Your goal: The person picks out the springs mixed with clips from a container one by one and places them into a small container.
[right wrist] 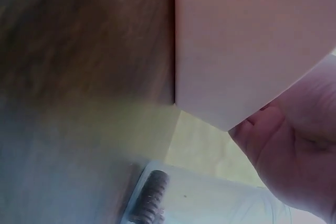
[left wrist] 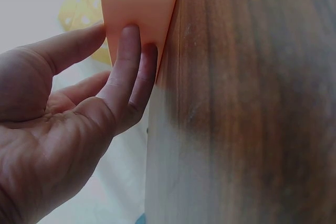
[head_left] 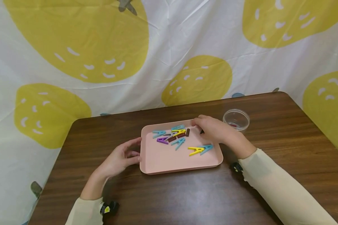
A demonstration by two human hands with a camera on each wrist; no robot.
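Pink tray [head_left: 157, 162] (shallow), bright clothespins [head_left: 197, 150]

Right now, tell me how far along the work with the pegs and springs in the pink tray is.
Early. Done: apparently one small piece sits in the clear cup. In hand: the left hand steadies the pink tray by its edge; the right hand reaches over its far corner, grip unclear. Left: coloured peg halves and springs lie loose in the tray.
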